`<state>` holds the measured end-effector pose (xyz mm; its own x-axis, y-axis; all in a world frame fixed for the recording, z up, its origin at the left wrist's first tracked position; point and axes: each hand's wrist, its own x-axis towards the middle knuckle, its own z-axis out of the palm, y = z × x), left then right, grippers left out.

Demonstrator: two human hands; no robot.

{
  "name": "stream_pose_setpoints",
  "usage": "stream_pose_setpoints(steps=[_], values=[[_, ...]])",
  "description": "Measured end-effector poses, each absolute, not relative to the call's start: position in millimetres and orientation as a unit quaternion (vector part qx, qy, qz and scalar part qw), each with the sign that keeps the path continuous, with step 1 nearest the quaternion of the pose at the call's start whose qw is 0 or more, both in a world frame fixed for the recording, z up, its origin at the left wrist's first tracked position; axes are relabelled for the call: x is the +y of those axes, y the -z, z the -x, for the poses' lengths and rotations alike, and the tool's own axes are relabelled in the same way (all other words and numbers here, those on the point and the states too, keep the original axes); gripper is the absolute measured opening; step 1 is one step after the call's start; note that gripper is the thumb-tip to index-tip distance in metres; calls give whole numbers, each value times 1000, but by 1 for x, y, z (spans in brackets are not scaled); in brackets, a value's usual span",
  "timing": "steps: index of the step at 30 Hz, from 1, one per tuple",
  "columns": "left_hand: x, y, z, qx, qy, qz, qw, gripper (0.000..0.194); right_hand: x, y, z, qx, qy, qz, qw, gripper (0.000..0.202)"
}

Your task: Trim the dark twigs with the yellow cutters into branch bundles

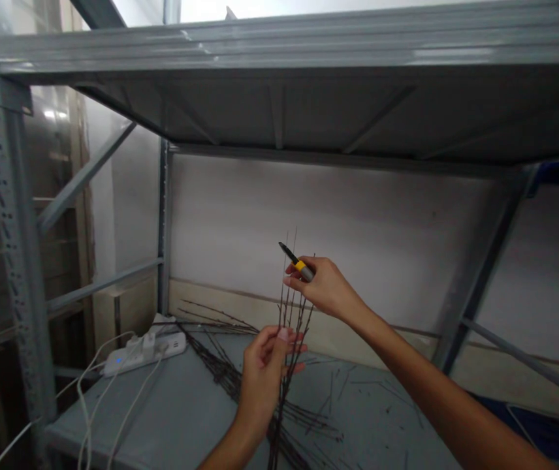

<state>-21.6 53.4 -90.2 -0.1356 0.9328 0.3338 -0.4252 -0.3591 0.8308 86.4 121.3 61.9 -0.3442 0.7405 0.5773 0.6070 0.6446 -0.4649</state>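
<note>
My left hand (266,365) is closed around a small upright bunch of thin dark twigs (285,385), thumb pressed against them. Their tips stick up above the fingers. Higher up and to the right, my right hand (326,284) grips a utility knife (303,268) with a grey and yellow handle. Its dark blade points up and left, beside the tops of the twigs. The right fingertips are close to the thin twig ends; whether they pinch one, I cannot tell. A larger pile of dark twigs (215,365) lies on the shelf below, partly behind my left hand.
A white power strip (145,354) with plugs and trailing white cables sits on the shelf board (181,408) at the left. Twig scraps are scattered at the right. A metal shelf beam (279,49) spans overhead, and a perforated upright (10,228) stands at the left.
</note>
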Motion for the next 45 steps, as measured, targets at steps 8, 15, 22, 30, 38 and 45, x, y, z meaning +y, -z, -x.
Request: stream_pose_setpoints(steps=[8, 15, 22, 30, 38, 45], values=[[64, 95, 22, 292, -695, -425, 501, 44, 119, -57, -103, -827, -64, 412, 378, 24], [66, 100, 18, 284, -706, -395, 514, 53, 115, -48, -133, -834, -6, 451, 319, 27], [65, 101, 11, 282, -705, -391, 520, 52, 110, -40, -145, -845, 26, 467, 257, 24], [63, 101, 8, 284, -703, -389, 523, 53, 108, -41, -145, -860, 24, 460, 220, 32], [63, 104, 6, 291, -693, -410, 516, 54, 110, -42, -141, -863, 20, 458, 214, 28], [63, 103, 7, 293, -684, -413, 525, 58, 113, -41, -142, -854, 35, 471, 220, 42]])
